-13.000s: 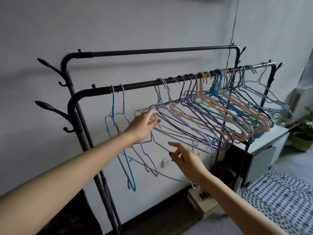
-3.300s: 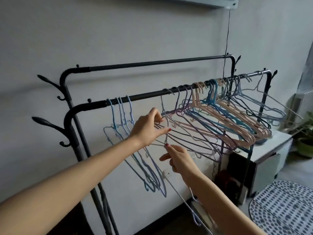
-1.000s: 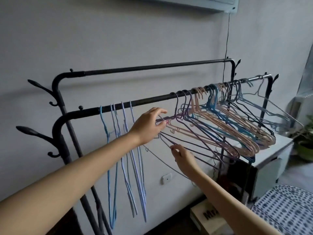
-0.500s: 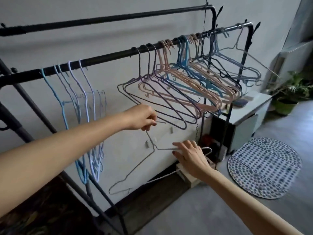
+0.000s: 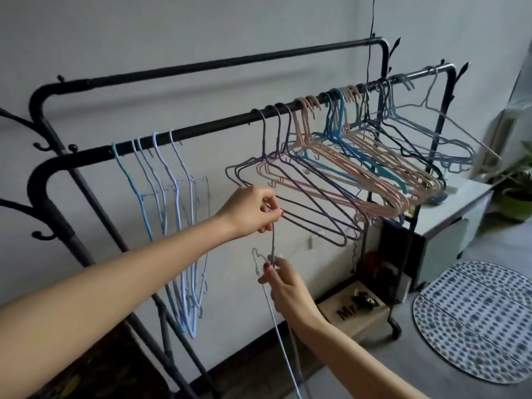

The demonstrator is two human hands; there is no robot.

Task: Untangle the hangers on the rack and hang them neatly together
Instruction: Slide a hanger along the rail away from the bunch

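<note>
Grey wire hanger [image 5: 272, 243] is off the rack and held between both hands, below the front rail [image 5: 218, 126]. The left hand [image 5: 253, 210] pinches its upper end near the centre of the view; the right hand [image 5: 283, 283], at 6 o'clock from the left, pinches the wire lower down, beside a small bent loop. The hands are apart, one above the other, each clamped on this hanger. Its long wire trails down toward 6 o'clock and leaves the view, so its full shape cannot be told.

Sorted pale blue hangers [image 5: 172, 226] hang straight at 9 o'clock from the left hand. The unsorted bunch [image 5: 345, 180], purple, pink, blue and grey, hangs skewed at 2 o'clock, with a purple hanger [image 5: 302, 208] just beside the left hand.

Probable faults from this position:
- Snagging. The held wire passes close to the lowest purple frames; lifting it toward the rail could hook one and drag it off.
- Deformation. The wire looks thin; opposing pulls from two pinch points could bend it.
- Slipping. A fingertip pinch gives little hold on smooth wire, so the hanger could drop.
- Re-tangling. Hooking it into the pale blue group at an angle could cross the hooks.
</note>
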